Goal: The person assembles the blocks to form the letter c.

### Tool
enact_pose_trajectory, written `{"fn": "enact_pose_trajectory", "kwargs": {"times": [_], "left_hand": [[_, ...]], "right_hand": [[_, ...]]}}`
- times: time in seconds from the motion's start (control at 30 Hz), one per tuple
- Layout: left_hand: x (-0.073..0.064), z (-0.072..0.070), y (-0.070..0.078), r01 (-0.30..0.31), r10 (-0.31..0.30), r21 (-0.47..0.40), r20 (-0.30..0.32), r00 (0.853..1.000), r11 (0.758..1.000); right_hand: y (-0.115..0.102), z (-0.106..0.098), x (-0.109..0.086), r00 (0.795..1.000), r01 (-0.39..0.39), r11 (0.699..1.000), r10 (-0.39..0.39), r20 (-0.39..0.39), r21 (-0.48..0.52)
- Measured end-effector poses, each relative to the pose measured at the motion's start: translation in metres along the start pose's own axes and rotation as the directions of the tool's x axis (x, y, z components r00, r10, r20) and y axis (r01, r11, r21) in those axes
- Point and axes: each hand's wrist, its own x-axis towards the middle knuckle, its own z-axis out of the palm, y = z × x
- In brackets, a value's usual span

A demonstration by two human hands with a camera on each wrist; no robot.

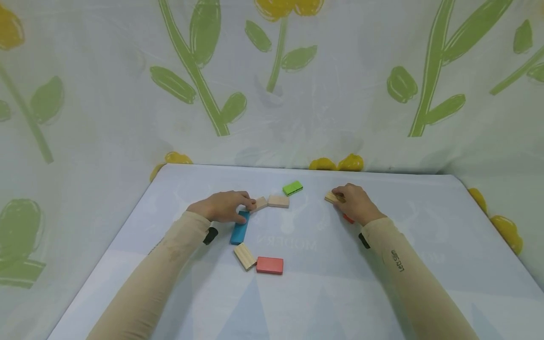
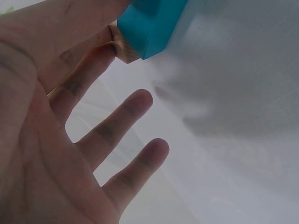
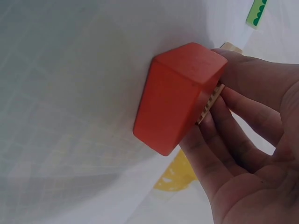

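Observation:
My left hand (image 1: pixel 225 206) is at the left bend of a curved row of blocks. Its thumb lies on the end of a blue block (image 1: pixel 240 229), and a fingertip touches a pale wooden block (image 1: pixel 260 204); the other fingers extend loosely in the left wrist view. Across the table, my right hand (image 1: pixel 356 203) pinches a wooden block (image 1: pixel 330 197) between thumb and fingers. Its grooved edge shows in the right wrist view. Just on the near side of that block is a red block (image 3: pixel 170 102), mostly covered by the hand in the head view.
Another pale block (image 1: pixel 278 202) and a green block (image 1: pixel 293 188) continue the row at the back. Nearer the front lie a wooden block (image 1: pixel 245 256) and a second red block (image 1: pixel 269 265). A flower-patterned curtain (image 1: pixel 331 104) stands behind the white table (image 1: pixel 314 302).

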Motion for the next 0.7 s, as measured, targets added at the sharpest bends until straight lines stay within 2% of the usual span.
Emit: {"fn": "enact_pose_trajectory", "kwargs": {"times": [0.17,0.37,0.57,0.7], "left_hand": [[-0.0007,0.0,0.0009,0.002,-0.002,-0.004,0.002,1.0,1.0],[-0.001,0.0002,0.0015,-0.003,0.003,-0.006,0.0,1.0,1.0],[-0.0019,0.0001,0.0017,0.004,-0.004,-0.018,0.0,1.0,1.0],[-0.0012,0.0001,0.0012,-0.006,0.006,-0.016,-0.005,1.0,1.0]], "right_hand": [[-0.0012,0.0002,0.0012,0.999,-0.03,0.999,0.031,0.018,-0.009],[-0.0013,0.0014,0.0005,1.0,-0.02,1.0,0.02,0.002,-0.012],[-0.0036,-0.0009,-0.0031,0.996,0.025,1.0,-0.024,-0.08,0.015],[-0.007,-0.0045,-0.0066,0.984,0.081,0.997,-0.077,-0.16,0.017]]}}
